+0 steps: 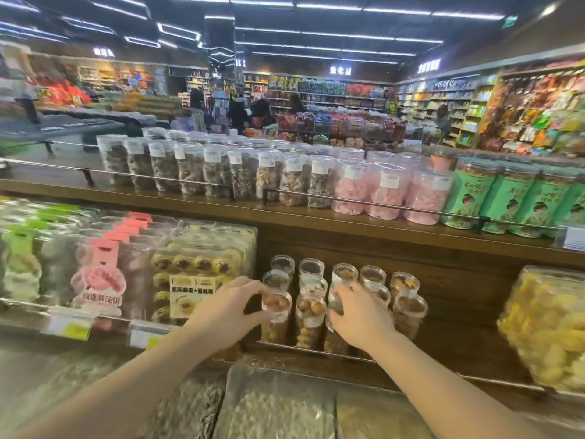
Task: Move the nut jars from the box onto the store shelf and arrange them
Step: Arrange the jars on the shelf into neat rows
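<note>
Forearms reach in from below toward the lower wooden shelf (459, 337). The left hand (228, 312) curls its fingers round the leftmost front nut jar (276, 315); the right hand (357, 315) is closed over a clear jar (336, 307) two places along. Best to nudge both back flush with the front jar between them (310, 321), upright, without bumping the rear rows (343, 274). No box shows.

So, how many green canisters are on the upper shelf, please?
4 green canisters, side by side at the upper shelf's right end; others may hide behind or off-frame.
</note>
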Tool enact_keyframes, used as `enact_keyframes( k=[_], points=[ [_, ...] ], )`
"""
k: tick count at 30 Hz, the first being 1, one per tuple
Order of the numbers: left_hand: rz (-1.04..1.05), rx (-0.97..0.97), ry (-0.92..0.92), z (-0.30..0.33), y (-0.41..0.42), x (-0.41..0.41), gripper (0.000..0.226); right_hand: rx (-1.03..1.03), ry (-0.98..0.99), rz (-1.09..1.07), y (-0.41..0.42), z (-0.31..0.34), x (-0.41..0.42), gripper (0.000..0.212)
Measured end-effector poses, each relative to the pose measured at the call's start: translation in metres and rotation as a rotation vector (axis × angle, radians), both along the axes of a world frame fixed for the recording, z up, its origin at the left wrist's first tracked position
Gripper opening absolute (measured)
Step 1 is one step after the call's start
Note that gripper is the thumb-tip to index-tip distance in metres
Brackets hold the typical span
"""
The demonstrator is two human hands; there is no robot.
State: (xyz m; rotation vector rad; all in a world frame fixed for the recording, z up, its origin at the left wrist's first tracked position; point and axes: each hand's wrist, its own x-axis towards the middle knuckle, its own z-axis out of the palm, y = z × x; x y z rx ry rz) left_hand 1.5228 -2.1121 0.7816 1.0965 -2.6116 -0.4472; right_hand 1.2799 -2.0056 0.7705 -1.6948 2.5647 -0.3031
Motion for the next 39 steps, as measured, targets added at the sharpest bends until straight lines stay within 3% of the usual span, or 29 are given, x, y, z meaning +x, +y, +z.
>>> enact_keyframes(
  k=[4,10,13,17,20,31,39],
  points=[
    [-0.080,0.024,0.012,-0.002,-0.028,-0.006,0.042,-0.004,-0.025,-0.046,-0.026,-0.003,0.015,0.046],
    [-0.101,0.078,0.084,-0.022,-0.052,-0.044,0.033,0.039,-0.021,-0.055,-0.047,-0.003,0.013,0.051],
    [0.040,0.051,0.200,-0.039,-0.062,-0.072,0.023,0.020,-0.058,-0.033,-0.063,0.000,0.004,0.050],
    [0.294,0.158,0.253,-0.065,-0.069,-0.104,0.036,-0.012,-0.091,0.034,-0.098,-0.002,-0.006,0.041],
    [0.355,0.226,0.317,-0.086,-0.067,-0.110,0.038,-0.036,-0.107,0.133,-0.128,-0.009,-0.008,0.037],
    [0.269,0.172,0.340,-0.089,-0.066,-0.111,0.022,0.131,-0.086,0.281,-0.191,-0.027,-0.012,0.059],
    [0.219,0.164,0.311,-0.087,-0.066,-0.111,0.018,0.171,-0.081,0.302,-0.207,-0.009,-0.014,0.050]
  ],
)
